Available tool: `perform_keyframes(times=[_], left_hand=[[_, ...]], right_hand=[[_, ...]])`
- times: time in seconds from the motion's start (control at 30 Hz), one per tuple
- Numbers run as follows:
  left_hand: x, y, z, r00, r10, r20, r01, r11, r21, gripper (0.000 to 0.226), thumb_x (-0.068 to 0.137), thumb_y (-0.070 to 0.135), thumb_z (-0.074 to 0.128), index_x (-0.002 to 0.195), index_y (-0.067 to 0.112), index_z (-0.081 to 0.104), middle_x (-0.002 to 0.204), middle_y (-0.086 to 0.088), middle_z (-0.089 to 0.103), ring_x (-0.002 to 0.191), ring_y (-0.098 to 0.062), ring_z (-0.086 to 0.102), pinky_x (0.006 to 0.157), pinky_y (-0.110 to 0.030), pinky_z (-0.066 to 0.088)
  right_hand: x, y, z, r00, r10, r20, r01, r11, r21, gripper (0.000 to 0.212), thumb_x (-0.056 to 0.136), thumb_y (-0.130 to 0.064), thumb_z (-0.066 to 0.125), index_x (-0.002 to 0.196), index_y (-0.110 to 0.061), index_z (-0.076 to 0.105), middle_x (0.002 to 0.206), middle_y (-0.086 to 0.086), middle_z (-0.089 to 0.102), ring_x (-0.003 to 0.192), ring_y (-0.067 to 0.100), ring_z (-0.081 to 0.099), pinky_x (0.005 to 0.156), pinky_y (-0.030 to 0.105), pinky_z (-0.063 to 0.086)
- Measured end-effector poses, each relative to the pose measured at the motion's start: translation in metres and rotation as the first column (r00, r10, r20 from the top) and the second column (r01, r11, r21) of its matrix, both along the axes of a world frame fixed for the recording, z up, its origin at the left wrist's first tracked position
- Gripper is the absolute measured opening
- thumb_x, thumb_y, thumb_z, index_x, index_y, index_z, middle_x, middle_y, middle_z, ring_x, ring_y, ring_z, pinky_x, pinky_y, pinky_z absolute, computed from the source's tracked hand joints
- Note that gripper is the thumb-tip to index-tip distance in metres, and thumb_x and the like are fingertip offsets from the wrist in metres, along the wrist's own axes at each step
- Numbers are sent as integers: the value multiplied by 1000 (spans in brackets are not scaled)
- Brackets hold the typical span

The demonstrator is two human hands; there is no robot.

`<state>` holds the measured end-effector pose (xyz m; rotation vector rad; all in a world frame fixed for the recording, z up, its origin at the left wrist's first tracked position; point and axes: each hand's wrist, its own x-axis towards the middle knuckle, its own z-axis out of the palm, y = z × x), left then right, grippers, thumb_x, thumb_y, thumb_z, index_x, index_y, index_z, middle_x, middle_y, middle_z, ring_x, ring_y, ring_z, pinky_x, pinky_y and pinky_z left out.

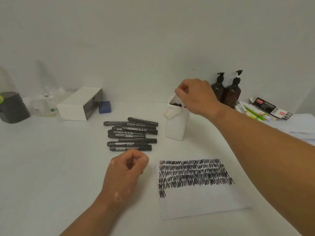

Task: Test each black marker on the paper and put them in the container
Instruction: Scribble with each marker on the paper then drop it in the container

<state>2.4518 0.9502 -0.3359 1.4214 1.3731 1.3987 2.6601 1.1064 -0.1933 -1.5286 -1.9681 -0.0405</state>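
Several black markers lie in a loose pile on the white table, left of a white container. Black marker ends show inside its open top. My right hand is over that opening with curled fingers at the raised flap; what it holds is hidden. My left hand rests just in front of the pile, fingers loosely curled and holding nothing. The paper lies at the front right, its upper half filled with rows of black scribbles.
Two brown pump bottles stand behind the container. Pens and a black package lie far right on stacked papers. A white box, a blue block, clear plastic and a dark grey jar sit back left.
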Motion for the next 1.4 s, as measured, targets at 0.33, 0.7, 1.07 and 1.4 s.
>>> perform_keyframes(times=[0.33,0.7,1.07,1.4], left_hand=[[2,-7,3,975,32,-221,-18,998,65,11,82,34,69,76,25,70,60,4,62,52,-3,49,52,-11,39],[-25,37,-1,422,229,-877,-115,973,199,36,83,6,66,118,14,70,115,-4,67,109,-32,59,92,-43,47],[-25,40,-2,388,144,-911,-92,989,117,23,93,30,64,114,28,72,101,4,55,102,-23,55,87,-36,41],[1,6,34,917,-124,-379,101,992,-80,9,91,34,69,87,33,61,85,5,70,69,-4,59,70,-18,47]], right_hand=[[41,-135,-102,957,108,-268,-158,973,-171,12,85,-29,75,76,-35,70,73,-22,69,69,5,63,65,11,46],[53,-137,-143,963,98,-249,-158,959,-234,7,84,-41,70,77,-38,68,81,-34,65,69,2,61,62,23,49],[56,-141,-140,949,99,-301,-186,942,-278,9,84,-38,70,76,-37,68,79,-32,66,65,1,60,61,20,47],[47,-153,-127,932,174,-317,-242,952,-189,5,85,-42,71,85,-38,70,80,-19,70,83,1,61,68,11,40]])
